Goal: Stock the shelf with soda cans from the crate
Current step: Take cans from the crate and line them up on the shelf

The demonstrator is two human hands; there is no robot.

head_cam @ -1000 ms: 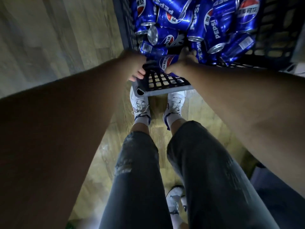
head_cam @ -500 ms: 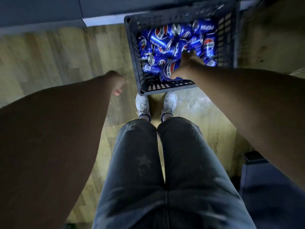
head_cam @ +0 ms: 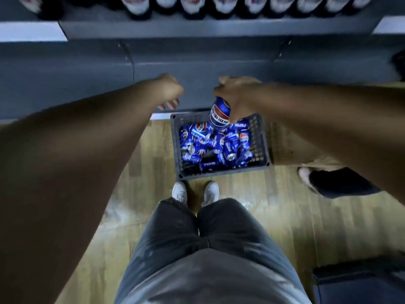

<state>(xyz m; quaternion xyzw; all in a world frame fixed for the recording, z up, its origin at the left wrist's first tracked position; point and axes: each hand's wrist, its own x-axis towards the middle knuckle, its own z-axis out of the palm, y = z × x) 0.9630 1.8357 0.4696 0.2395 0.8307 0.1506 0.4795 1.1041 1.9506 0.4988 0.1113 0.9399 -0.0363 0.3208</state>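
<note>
Soda can held above the crate
The right hand [head_cam: 238, 95] grips a blue soda can [head_cam: 220, 114] over the grey crate [head_cam: 262, 139] of cans; the left hand [head_cam: 168, 91] hangs loosely curled nearby.

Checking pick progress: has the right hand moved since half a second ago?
Yes. The right hand, gripping a can, has risen out of the crate toward the shelf.

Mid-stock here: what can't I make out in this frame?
Head view only.
1. Shelf items: cut off by the top edge and blurred; labels unreadable.
2. Held can: top covered by the right hand.
3. Crate: floor and can count buried under piled cans.
</note>
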